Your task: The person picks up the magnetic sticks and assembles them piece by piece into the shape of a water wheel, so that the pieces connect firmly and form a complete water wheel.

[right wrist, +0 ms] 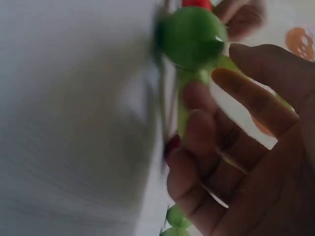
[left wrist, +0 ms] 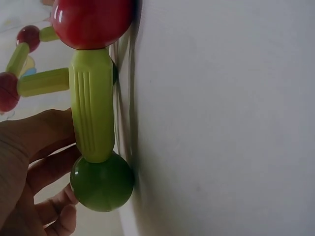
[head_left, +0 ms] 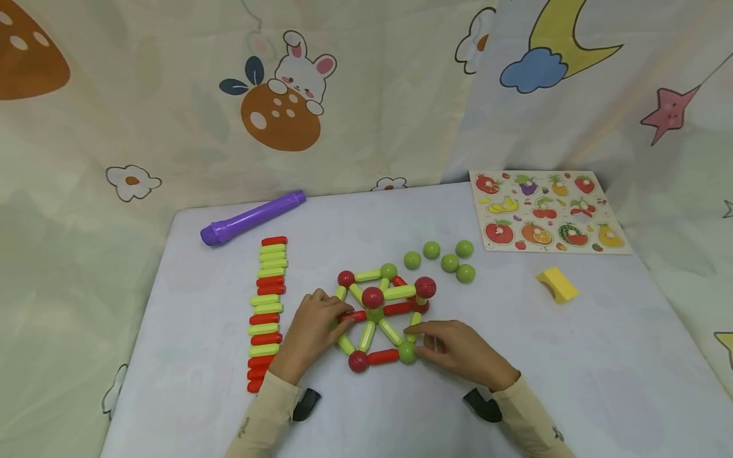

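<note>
Base [head_left: 367, 336] appears joined, upper tier [head_left: 399, 292] begun; our left fingers [head_left: 328, 308] pinch red rod [head_left: 359, 315], right fingers [head_left: 438, 329]: grip unclear; loose rods [head_left: 265, 319] toward bench [head_left: 189, 305] left edge, green balls [head_left: 450, 263] unused.

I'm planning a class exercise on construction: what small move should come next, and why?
Perhaps the left hand could take a loose yellow-green rod: such rods lie beside it, and on the frame only two red balls stand raised, leaving room to build upward.
</note>
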Motion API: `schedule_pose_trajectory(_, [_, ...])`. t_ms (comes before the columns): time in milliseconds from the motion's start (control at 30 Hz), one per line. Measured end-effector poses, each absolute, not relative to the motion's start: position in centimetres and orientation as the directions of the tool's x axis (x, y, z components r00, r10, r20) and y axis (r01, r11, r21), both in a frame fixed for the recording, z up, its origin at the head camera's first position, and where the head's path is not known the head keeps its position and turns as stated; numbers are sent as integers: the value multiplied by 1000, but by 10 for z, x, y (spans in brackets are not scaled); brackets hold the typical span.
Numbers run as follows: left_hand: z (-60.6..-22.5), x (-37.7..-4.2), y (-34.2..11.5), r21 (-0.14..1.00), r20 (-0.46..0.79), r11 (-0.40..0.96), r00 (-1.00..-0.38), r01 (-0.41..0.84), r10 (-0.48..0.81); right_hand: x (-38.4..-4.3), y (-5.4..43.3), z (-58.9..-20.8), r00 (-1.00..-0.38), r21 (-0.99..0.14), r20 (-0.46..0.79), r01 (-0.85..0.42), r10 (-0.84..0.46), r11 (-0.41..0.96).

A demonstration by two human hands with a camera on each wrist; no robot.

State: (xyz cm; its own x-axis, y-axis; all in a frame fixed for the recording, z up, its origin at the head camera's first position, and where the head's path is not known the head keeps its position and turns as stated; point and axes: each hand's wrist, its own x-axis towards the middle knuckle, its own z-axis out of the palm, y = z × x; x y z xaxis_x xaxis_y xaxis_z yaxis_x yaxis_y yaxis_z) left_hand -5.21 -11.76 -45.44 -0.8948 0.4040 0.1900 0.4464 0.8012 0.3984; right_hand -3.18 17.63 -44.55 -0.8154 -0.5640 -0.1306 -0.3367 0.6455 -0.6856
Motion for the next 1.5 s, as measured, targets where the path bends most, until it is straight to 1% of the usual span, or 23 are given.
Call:
schedule_pose_trajectory(67, [-454,-52,-116,375,193,809,-892,453,410,-29,170,-449,-811,-652,-136,-360,-569,668])
schedule_pose_trajectory(200, [-451,-49,-113,336,187,834,-899,438,396,-30,165,-452,-840,-577,-114,-379,-530,724])
schedule_pose_trajectory(300, [-450,-43,-109,329,167,847,-908,418,383,-37,164,-453,-862,-531,-65,-397,-503,749])
schedule_pose_trajectory(367, [-448,-37,-104,345,140,845,-913,409,384,-44,163,-454,-872,-500,-22,-414,-489,761])
schedule_pose_trajectory(433, [-445,-31,-100,381,100,828,-908,412,406,-51,162,-456,-875,-490,18,-430,-484,759])
schedule_pose_trajectory(500, [-441,-24,-95,441,41,795,-895,416,445,-57,161,-457,-876,-488,39,-436,-480,756])
schedule_pose_trajectory(633, [-434,-13,-88,596,-68,695,-837,401,542,-63,162,-457,-885,-475,71,-436,-460,764])
schedule_pose_trajectory(700, [-431,-12,-89,636,-66,669,-837,385,544,-62,164,-453,-890,-462,112,-441,-442,770])
schedule_pose_trajectory(733, [-431,-13,-91,633,-44,672,-848,385,528,-60,164,-452,-888,-454,139,-450,-437,769])
schedule_pose_trajectory(833, [-431,-20,-101,555,59,741,-906,378,419,-52,164,-447,-865,-429,208,-499,-456,753])
schedule_pose_trajectory(900, [-434,-26,-108,484,117,796,-929,363,352,-45,161,-446,-837,-399,232,-547,-496,736])
schedule_pose_trajectory(967, [-437,-32,-115,427,133,837,-939,342,316,-39,158,-448,-812,-368,235,-583,-534,724])
schedule_pose_trajectory(1033, [-440,-37,-121,399,124,857,-945,326,302,-35,154,-451,-800,-340,234,-600,-553,724])
schedule_pose_trajectory(1200, [-438,-55,-140,321,123,914,-967,250,221,-31,151,-456,-814,-317,243,-580,-527,750])
schedule_pose_trajectory(1367, [-436,-72,-173,242,150,956,-980,166,132,-34,156,-454,-827,-314,231,-562,-513,765])
schedule_pose_trajectory(1500, [-437,-77,-191,219,154,967,-983,129,97,-38,160,-455,-841,-320,230,-541,-490,778])
